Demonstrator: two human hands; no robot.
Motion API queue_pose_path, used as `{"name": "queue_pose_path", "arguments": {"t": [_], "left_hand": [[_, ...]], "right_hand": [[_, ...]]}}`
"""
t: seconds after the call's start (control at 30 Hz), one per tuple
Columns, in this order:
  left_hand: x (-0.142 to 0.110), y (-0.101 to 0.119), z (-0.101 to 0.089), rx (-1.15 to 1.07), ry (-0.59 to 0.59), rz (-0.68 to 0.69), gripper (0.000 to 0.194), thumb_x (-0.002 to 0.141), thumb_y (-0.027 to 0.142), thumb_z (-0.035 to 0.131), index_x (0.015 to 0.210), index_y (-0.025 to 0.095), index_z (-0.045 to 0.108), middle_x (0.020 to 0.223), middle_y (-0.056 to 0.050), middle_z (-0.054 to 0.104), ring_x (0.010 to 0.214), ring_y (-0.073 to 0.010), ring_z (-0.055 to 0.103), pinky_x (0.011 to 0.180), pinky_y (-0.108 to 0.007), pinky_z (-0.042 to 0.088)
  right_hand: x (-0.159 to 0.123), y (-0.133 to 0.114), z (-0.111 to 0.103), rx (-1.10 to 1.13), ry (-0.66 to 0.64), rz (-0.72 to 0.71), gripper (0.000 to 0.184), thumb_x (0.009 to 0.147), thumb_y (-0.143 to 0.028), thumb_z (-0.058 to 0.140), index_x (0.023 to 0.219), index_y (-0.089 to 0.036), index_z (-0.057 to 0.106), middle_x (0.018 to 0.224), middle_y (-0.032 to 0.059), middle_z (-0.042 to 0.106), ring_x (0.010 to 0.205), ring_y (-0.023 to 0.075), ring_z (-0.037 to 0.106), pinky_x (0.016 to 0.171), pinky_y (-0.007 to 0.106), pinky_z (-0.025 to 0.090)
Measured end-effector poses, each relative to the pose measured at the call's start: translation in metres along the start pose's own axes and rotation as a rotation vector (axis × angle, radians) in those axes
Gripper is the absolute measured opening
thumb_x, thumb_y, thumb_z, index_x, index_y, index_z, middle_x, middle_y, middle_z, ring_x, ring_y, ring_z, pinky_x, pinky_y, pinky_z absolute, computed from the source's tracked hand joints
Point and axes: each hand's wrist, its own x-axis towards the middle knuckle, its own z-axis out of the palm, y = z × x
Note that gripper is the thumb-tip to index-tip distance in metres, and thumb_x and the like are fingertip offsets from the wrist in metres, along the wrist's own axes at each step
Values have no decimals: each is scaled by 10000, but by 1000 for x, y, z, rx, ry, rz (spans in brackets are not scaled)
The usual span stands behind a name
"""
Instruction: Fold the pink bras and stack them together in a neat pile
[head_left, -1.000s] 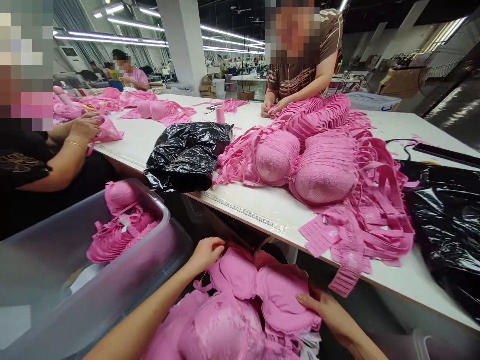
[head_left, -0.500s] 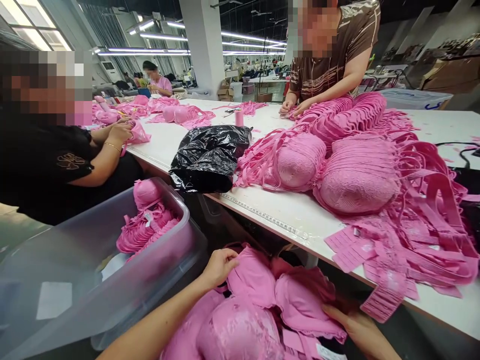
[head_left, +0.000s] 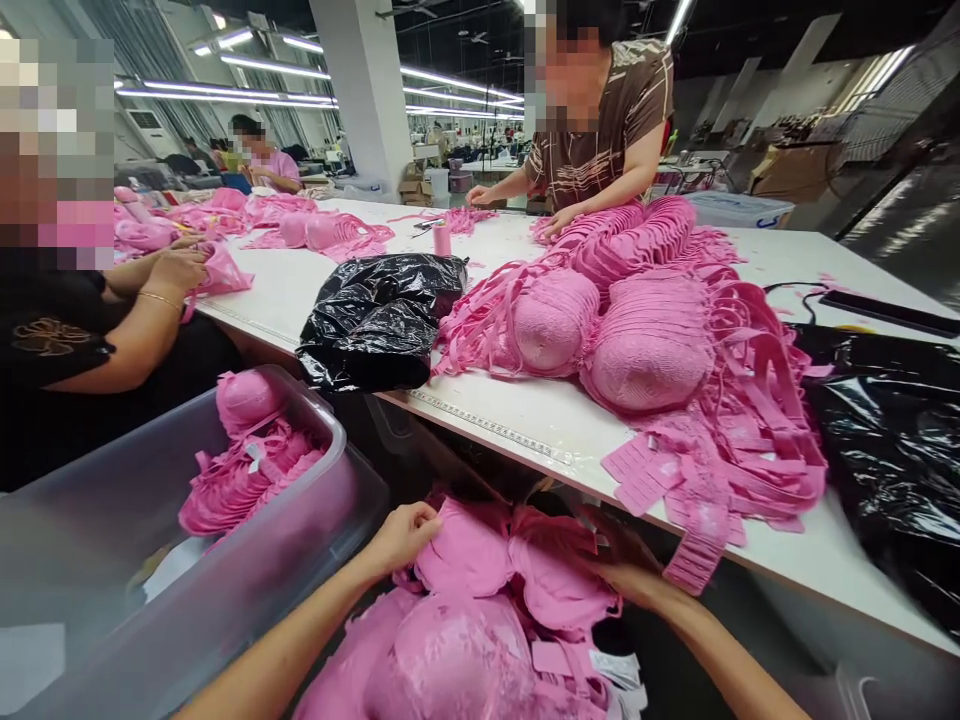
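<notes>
A pink bra (head_left: pixel 469 550) is spread, cups facing up, over my lap in front of the table. My left hand (head_left: pixel 409 537) pinches the outer edge of its left cup between thumb and fingers. At the other cup's outer side is my right hand (head_left: pixel 630 562), thumb against the fabric and fingers in shadow around the edge. Below, nearer to me, lie more pink bras (head_left: pixel 450 650) with lace cups. White labels (head_left: pixel 619 680) hang out beside them on the right.
On the white table (head_left: pixel 502 405) lie nested pink bras (head_left: pixel 652 330) and a black plastic bag (head_left: pixel 382 320). Another black bag (head_left: pixel 900 430) hangs over its right edge. A clear bin (head_left: pixel 337 450) holding bras stands left. Co-workers sit left and stand across the table.
The view has turned right, showing the black bag there. My right hand has moved up the cup's outer edge. The co-worker across the table has moved one hand away from the other.
</notes>
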Motion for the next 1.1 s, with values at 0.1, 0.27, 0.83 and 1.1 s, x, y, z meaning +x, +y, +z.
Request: {"name": "queue_pose_path", "arguments": {"t": [0.1,0.27,0.83,1.1], "left_hand": [[18,0,-4,-27,-65,4,261,694,384,591,690,129,643,528,37,512,487,-108,437,452,-203,304],[20,7,-1,-15,95,8,316,748,340,496,511,141,560,490,28,461,495,-117,422,478,-224,304],[-33,56,-17,-116,500,271,267,851,345,425,691,164,537,584,38,468,531,-104,428,521,-198,364],[-28,91,-18,-194,337,400,270,842,353,442,694,163,565,561,42,460,509,-95,401,499,-194,345]], "right_hand": [[6,-3,7,12,-92,-4,433,647,-285,586,1074,-240,636,1080,104,654,1024,299,581,876,450,450],[4,3,8,-89,-95,4,215,672,-235,524,830,-209,668,833,88,678,771,256,616,705,384,478],[-21,-37,-16,136,-224,-95,499,757,-434,563,1162,-142,556,1204,152,581,1122,307,524,980,442,389],[16,-105,-6,538,-483,-170,258,712,-362,657,853,-147,647,835,30,654,791,196,597,718,285,472]]}}
